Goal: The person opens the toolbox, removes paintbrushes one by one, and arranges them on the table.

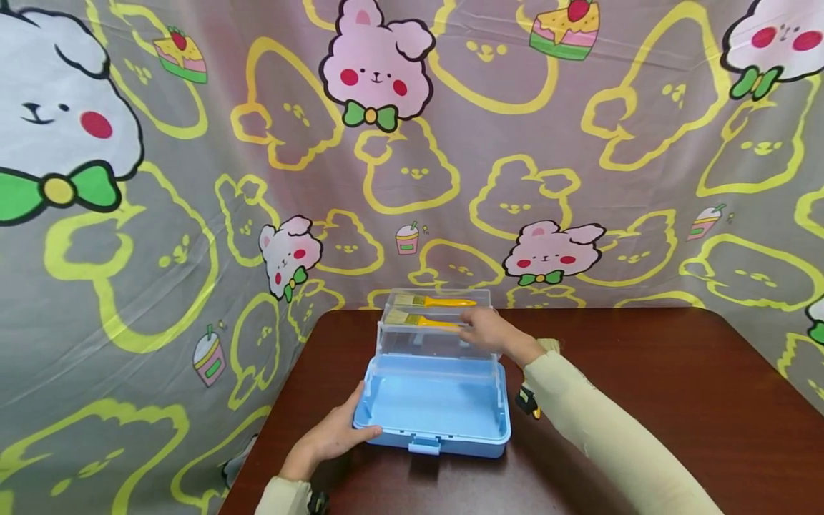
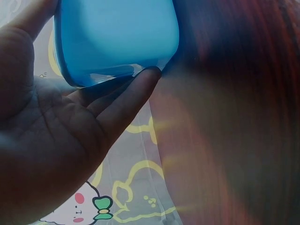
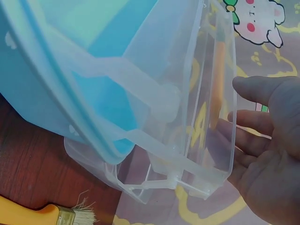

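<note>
A light blue storage box (image 1: 438, 408) with raised clear trays sits on the table in the head view. My left hand (image 1: 337, 433) holds its left front corner, thumb over the rim and fingers along the side. In the left wrist view, those fingers (image 2: 126, 103) reach along the blue wall. Two yellow-handled paintbrushes lie in the trays, an upper brush (image 1: 444, 302) and a lower brush (image 1: 418, 320). My right hand (image 1: 489, 330) is at the lower brush's handle end. In the right wrist view, its thumb and loosely bent fingers stand apart beside the clear tray (image 3: 206, 178).
Another paintbrush (image 3: 35, 215) lies on the brown table (image 1: 644, 386) right of the box, partly hidden by my right forearm in the head view. A patterned cloth (image 1: 450, 143) hangs behind and left of the table.
</note>
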### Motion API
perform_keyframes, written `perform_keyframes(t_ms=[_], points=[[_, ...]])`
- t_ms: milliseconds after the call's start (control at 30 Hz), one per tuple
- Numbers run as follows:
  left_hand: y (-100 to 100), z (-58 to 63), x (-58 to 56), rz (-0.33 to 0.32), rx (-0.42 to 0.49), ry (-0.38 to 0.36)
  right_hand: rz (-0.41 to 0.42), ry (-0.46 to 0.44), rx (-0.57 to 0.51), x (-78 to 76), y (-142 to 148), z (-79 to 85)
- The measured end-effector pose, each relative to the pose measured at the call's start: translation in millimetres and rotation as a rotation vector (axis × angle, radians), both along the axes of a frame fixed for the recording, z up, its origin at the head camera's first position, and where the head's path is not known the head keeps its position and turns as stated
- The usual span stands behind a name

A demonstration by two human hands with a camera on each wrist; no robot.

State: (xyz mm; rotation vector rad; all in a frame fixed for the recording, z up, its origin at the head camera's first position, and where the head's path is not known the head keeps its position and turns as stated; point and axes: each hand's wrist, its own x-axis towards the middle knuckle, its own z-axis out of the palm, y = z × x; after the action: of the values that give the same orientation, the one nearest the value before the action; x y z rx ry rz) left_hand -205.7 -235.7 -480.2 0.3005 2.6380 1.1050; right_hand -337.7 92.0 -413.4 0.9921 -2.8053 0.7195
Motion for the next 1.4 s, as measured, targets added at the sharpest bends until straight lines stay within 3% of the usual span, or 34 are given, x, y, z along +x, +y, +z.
perform_keyframes(t_ms=[433,667,900,1400], points=[[-2,-3.1,0.4,-0.001,0.007,0.003,-0.031,-0.022,0.011,0.2,-5,-3.5],[0,-1.6,-1.2,-0.004,0.006,0.019,-0.109,-0.111,-0.033,0.9,-8,-2.0],[1,-2.5,-0.5,0.004,-0.013,0.011,-0.134,-0.195,-0.119,2.6,-9,-2.0],[1,-2.2,-0.2,-0.005,-0.013,0.013,-0.16,-0.093,-0.138,0.1,-19,-1.9]])
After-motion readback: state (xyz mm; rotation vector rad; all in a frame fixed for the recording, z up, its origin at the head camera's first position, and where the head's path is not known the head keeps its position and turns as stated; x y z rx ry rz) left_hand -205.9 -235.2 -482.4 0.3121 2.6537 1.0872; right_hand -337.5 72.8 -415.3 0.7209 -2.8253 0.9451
